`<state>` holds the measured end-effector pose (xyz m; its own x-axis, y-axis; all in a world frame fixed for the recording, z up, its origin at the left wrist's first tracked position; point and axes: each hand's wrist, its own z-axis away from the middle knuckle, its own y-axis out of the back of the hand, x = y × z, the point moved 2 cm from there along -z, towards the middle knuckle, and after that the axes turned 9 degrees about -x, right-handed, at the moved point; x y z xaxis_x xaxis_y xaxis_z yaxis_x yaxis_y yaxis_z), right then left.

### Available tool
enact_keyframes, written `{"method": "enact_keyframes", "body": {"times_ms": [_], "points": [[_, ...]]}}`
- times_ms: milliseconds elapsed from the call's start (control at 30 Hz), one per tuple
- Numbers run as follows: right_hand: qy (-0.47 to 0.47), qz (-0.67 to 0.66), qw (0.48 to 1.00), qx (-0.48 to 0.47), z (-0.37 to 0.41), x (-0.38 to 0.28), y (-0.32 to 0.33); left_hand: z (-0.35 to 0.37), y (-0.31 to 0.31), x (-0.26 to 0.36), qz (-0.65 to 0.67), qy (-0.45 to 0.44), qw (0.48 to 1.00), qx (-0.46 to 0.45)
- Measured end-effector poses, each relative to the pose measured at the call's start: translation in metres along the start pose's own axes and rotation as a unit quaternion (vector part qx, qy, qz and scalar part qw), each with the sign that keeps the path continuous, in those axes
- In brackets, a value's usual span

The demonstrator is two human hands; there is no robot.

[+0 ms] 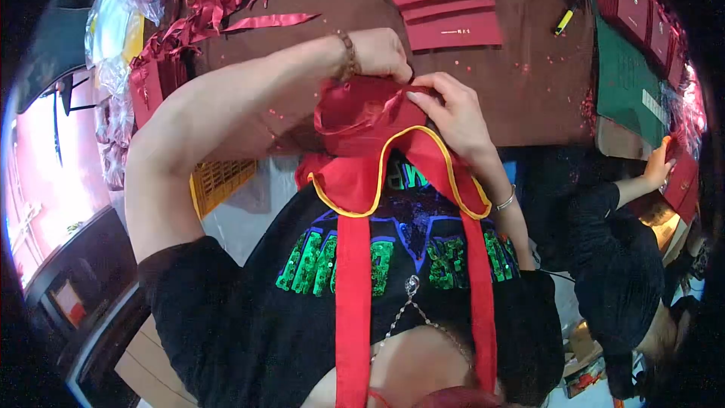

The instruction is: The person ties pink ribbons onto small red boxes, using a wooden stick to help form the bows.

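A: Position?
B: Over the table (529, 83), the red sash (353, 257) hung down the person's chest. The red satin bundle (361, 115) sat bunched at its upper fold.
A: Hands?
B: The left hand (381, 53) and right hand (453, 115) each pinched the bundle with closed fingers.
A: Fault risk?
B: Probably slippage, since glossy cloth was held by fingertips only.

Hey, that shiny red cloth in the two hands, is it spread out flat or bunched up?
Bunched up. The red cloth sits in creased, gathered folds between the left hand and the right hand, which both pinch it at the top.
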<state>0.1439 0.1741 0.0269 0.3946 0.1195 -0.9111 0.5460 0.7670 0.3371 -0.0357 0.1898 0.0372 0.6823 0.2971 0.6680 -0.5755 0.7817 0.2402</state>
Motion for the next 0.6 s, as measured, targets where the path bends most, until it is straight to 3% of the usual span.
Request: {"method": "enact_keyframes", "body": {"times_ms": [67, 100, 200, 267, 400, 433, 467, 533, 600], "points": [[0.087, 0.030, 0.996, 0.012, -0.002, 0.011, -0.002, -0.001, -0.007, -0.003, -0.010, 0.001, 0.999, 0.030], [0.054, -0.027, 0.998, -0.004, -0.001, 0.010, -0.002, -0.001, -0.010, -0.006, 0.017, -0.018, 0.997, 0.073], [0.085, -0.060, 0.994, -0.022, -0.001, 0.017, -0.003, -0.009, -0.007, -0.019, 0.081, -0.059, 0.984, 0.150], [0.060, -0.093, 0.993, -0.028, -0.001, 0.021, -0.007, -0.001, 0.011, -0.016, 0.259, -0.108, 0.934, 0.223], [0.000, -0.164, 0.986, -0.038, 0.001, 0.022, -0.008, 0.002, 0.028, -0.033, 0.214, -0.112, 0.942, 0.231], [0.002, -0.163, 0.986, -0.040, 0.000, 0.023, -0.010, 0.010, 0.030, -0.030, 0.120, -0.190, 0.941, 0.252], [-0.007, -0.177, 0.984, -0.035, 0.000, 0.026, -0.012, 0.015, 0.035, -0.034, 0.118, -0.192, 0.940, 0.255], [-0.035, -0.149, 0.988, -0.034, 0.000, 0.024, -0.009, 0.024, 0.044, -0.046, 0.081, -0.074, 0.954, 0.278], [-0.045, -0.201, 0.978, -0.045, 0.001, 0.021, -0.008, 0.027, 0.046, -0.053, 0.051, -0.055, 0.963, 0.260]]}}
